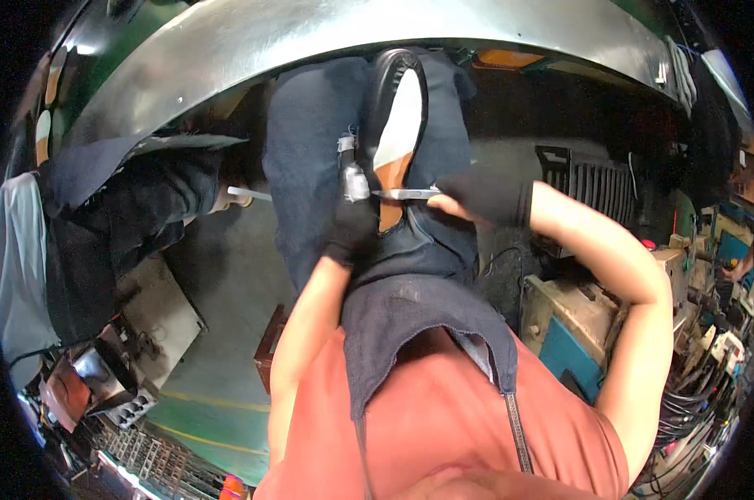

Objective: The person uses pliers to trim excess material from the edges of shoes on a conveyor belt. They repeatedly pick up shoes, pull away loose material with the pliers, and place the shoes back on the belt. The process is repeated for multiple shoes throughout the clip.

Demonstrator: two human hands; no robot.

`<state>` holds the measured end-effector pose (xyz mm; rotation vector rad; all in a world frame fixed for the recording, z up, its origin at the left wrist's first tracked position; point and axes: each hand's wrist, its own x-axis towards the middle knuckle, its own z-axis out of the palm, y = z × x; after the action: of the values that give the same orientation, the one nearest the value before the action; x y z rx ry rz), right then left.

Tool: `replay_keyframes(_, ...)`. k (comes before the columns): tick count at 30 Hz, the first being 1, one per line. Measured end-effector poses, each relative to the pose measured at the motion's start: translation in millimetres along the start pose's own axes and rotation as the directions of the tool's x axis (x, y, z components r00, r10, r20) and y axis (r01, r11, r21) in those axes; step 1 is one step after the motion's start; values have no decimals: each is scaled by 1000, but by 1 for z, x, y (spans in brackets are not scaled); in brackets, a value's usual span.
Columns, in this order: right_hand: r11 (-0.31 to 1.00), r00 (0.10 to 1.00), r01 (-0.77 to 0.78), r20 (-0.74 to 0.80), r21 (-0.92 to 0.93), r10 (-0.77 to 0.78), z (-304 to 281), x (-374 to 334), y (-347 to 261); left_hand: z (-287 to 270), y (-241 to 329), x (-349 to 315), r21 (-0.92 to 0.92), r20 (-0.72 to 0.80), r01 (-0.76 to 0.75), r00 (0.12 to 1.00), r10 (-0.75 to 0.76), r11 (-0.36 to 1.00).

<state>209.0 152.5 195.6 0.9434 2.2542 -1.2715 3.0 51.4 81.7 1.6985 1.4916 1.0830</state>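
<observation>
A black shoe upper (383, 92) lies bottom side up across my lap, toe pointing away from me. Its underside shows a white front part and a brown rear part. My left hand (349, 221), in a black glove with something whitish wrapped on the fingers, grips the shoe's left side near the heel half. From the right, my right hand (481, 197), also in a black glove, grasps a slim silver knife (412, 194). The knife lies crosswise over the brown part, its tip close to my left fingers. Some of the left fingers are hidden.
A curved metal worktop (352, 33) spans the far side beyond my knees. On the left is another person in dark clothing (156, 196). A beige and blue machine box (573, 321) stands to my right, with cables (685, 408) and tools behind it.
</observation>
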Motion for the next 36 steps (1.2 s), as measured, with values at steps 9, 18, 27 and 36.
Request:
replay_keyframes(9, 674, 979, -203, -157, -710, 130, 10, -18, -73, 6, -14, 20, -337, -26, 232, 967, -255, 912)
replay_keyframes(18, 953, 987, 4, -154, 302, 44, 22, -12, 18, -41, 9, 55, -377, 180, 328, 943, -279, 866)
replay_keyframes(27, 922, 970, -63, -195, 383, 147, -10, -25, -24, -1, 9, 52, -819, 479, 570, 742, -468, 65)
replay_keyframes(36, 920, 837, 158, -446, -358, -317, -9, -41, -15, 1, -5, 55, -14, -112, -34, 993, 32, 999)
